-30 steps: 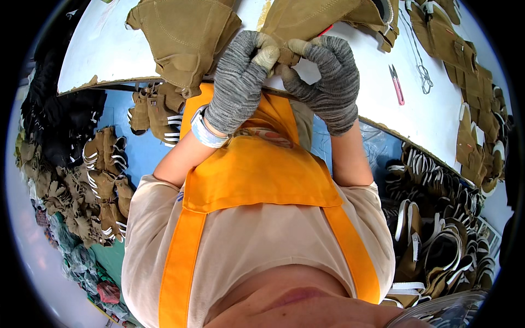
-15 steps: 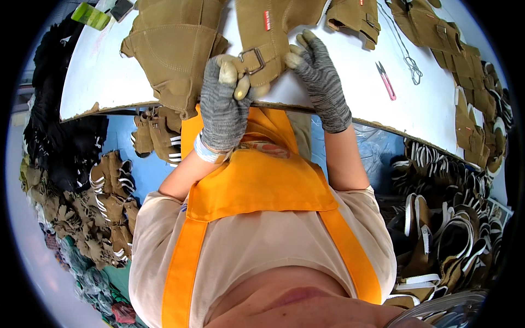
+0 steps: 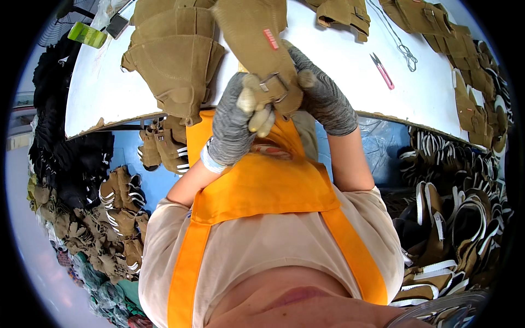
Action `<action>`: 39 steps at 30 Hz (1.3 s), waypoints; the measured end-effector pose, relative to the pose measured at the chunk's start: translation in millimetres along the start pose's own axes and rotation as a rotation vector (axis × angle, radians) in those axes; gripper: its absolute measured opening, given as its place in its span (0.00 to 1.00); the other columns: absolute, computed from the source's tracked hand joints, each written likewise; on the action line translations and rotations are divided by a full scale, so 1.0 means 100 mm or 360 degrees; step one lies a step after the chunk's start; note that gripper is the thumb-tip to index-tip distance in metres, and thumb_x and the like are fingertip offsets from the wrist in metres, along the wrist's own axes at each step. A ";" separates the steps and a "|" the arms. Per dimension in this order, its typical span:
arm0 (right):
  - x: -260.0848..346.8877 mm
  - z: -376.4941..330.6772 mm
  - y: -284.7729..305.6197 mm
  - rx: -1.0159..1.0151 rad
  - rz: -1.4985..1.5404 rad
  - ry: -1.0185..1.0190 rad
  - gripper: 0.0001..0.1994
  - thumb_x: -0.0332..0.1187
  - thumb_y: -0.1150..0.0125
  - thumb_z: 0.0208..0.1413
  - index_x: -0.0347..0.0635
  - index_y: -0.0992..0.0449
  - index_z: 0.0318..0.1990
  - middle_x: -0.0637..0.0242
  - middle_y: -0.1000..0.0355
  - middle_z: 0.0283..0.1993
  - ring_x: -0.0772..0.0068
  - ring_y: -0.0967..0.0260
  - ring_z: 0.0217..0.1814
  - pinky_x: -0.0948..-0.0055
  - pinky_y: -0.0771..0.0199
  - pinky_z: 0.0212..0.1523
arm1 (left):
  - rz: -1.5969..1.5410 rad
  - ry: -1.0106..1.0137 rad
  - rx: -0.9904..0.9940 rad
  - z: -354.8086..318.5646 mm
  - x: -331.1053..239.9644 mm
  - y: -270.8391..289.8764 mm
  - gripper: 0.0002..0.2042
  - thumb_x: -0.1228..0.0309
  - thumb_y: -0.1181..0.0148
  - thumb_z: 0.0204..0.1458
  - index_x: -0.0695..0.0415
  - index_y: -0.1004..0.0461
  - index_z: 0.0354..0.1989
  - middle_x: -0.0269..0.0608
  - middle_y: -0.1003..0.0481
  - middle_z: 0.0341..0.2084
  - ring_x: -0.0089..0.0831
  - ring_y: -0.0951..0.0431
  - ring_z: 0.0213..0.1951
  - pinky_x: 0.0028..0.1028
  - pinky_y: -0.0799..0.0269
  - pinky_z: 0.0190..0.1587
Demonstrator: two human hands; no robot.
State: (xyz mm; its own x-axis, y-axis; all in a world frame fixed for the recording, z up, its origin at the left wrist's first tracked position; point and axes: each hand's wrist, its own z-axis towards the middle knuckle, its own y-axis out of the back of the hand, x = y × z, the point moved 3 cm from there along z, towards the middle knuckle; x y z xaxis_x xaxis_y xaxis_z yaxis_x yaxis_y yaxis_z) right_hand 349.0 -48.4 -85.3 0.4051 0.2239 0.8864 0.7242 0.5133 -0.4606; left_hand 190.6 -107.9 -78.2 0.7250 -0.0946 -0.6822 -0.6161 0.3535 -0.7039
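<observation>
A brown suede boot upper (image 3: pixel 252 46) with a red tag hangs between my hands, over the near edge of the table. Its strap and metal buckle (image 3: pixel 274 87) are at the lower end. My left hand (image 3: pixel 237 112), in a grey knit glove with pale fingertips, is closed on the strap end just left of the buckle. On the opposite side my right hand (image 3: pixel 322 93), gloved alike, grips the upper's right edge; its thumb shows in front and some fingers are hidden behind the suede. A stack of brown suede uppers (image 3: pixel 172 60) lies to the left.
On the white table (image 3: pixel 328 54) lie pink-handled thread snips (image 3: pixel 383 71) and a loop of grey cord (image 3: pixel 406 53). A green container (image 3: pixel 87 35) stands at the far left corner. More uppers (image 3: pixel 454 218) with white-edged zips are heaped low right; black pieces (image 3: pixel 68 136) hang at left.
The boot upper has been lifted and drawn toward me, its buckle end now lower. My right hand has come in from beside it to grip its right edge. The left hand keeps the strap.
</observation>
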 end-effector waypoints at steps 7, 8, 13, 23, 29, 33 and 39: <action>-0.05 -0.28 0.14 -0.0083 -0.0216 0.0336 0.25 0.46 0.38 0.58 0.38 0.33 0.55 0.59 0.29 0.53 0.66 0.29 0.54 0.69 0.25 0.53 | 0.0781 0.0061 0.0077 0.22 -0.05 -0.45 0.09 0.67 0.42 0.60 0.60 0.26 0.42 0.31 0.28 0.23 0.18 0.30 0.19 0.20 0.33 0.23; -0.02 -0.34 0.15 -0.0201 -0.1300 0.0611 0.25 0.45 0.37 0.58 0.39 0.33 0.55 0.60 0.29 0.53 0.66 0.29 0.54 0.69 0.25 0.53 | 0.0806 0.0215 0.0116 0.20 -0.08 -0.52 0.06 0.71 0.42 0.59 0.59 0.23 0.41 0.32 0.26 0.26 0.20 0.27 0.22 0.19 0.32 0.26; -0.01 -0.52 0.13 -0.0330 -0.1548 0.0617 0.26 0.42 0.34 0.54 0.45 0.32 0.58 0.66 0.27 0.54 0.66 0.29 0.56 0.65 0.26 0.56 | 0.1786 -0.0478 0.0343 0.05 -0.27 -0.55 0.14 0.67 0.39 0.56 0.62 0.26 0.46 0.38 0.26 0.36 0.28 0.25 0.35 0.25 0.28 0.40; 0.20 -0.83 0.54 -0.0471 -0.2828 0.0802 0.27 0.35 0.40 0.59 0.45 0.38 0.65 0.63 0.29 0.60 0.64 0.30 0.59 0.70 0.30 0.62 | 0.1934 -0.0353 -0.0065 0.60 -0.38 -0.51 0.41 0.55 0.31 0.50 0.67 0.43 0.66 0.52 0.31 0.57 0.37 0.32 0.59 0.32 0.36 0.61; 0.59 -0.88 0.58 -0.0605 -0.1833 0.0479 0.30 0.38 0.41 0.60 0.42 0.42 0.67 0.60 0.31 0.61 0.63 0.32 0.61 0.68 0.31 0.63 | 0.0599 -0.0005 -0.0067 0.60 -0.31 -0.39 0.33 0.52 0.39 0.55 0.62 0.38 0.64 0.50 0.29 0.56 0.39 0.29 0.58 0.37 0.35 0.61; 0.77 -0.75 0.37 -0.0761 0.0762 0.0492 0.35 0.50 0.41 0.60 0.39 0.45 0.67 0.53 0.36 0.64 0.53 0.35 0.64 0.56 0.32 0.63 | 0.0067 -0.0012 -0.0341 0.66 -0.33 -0.41 0.37 0.43 0.40 0.53 0.57 0.39 0.63 0.47 0.33 0.58 0.42 0.29 0.58 0.44 0.29 0.60; 0.65 -0.85 0.19 -0.0866 -0.0177 0.0581 0.33 0.46 0.47 0.64 0.46 0.50 0.71 0.54 0.40 0.67 0.61 0.37 0.65 0.64 0.30 0.56 | 0.0049 -0.0428 -0.0086 0.80 -0.31 -0.52 0.28 0.53 0.41 0.57 0.57 0.36 0.61 0.44 0.30 0.54 0.36 0.29 0.55 0.36 0.33 0.61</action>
State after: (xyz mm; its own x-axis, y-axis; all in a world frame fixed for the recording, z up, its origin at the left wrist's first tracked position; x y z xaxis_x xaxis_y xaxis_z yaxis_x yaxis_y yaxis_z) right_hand 436.5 -93.9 -40.7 0.4056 -0.1504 0.9016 0.9122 0.0039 -0.4097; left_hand 224.2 -49.3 -4.5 0.7568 0.1684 -0.6316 -0.6496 0.3014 -0.6980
